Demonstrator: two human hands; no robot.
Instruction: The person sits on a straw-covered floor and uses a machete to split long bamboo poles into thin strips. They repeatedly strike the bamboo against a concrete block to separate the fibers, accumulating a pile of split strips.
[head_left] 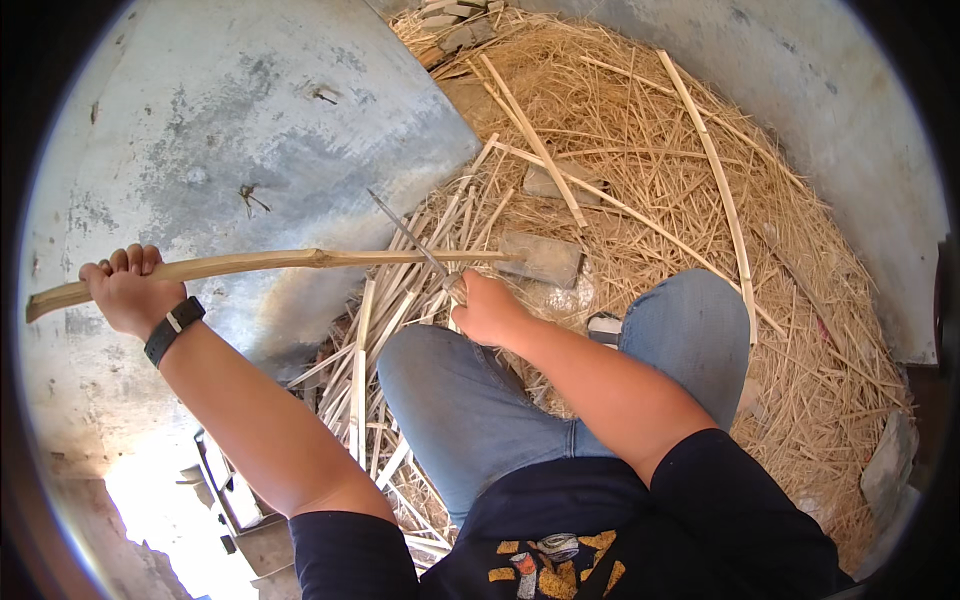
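My left hand (137, 296), with a dark wristband at the wrist, is wrapped round the thick end of a long, pale bamboo pole (255, 262). The pole has a visible node and runs to the right, slightly bowed, its thin end over a brick (550, 258). My right hand (488, 308) grips a knife (410, 235) by its handle in front of my left knee. The narrow blade points up and to the left and crosses the pole near its thin end. Whether the edge touches the pole I cannot tell.
Straw-like shavings (640, 150) cover the floor, with long split strips (712, 165) lying across them. More cut strips (360, 370) are heaped beside my left knee. Grey walls (250, 110) stand close at left and far right. Broken bricks (455, 25) lie at the back.
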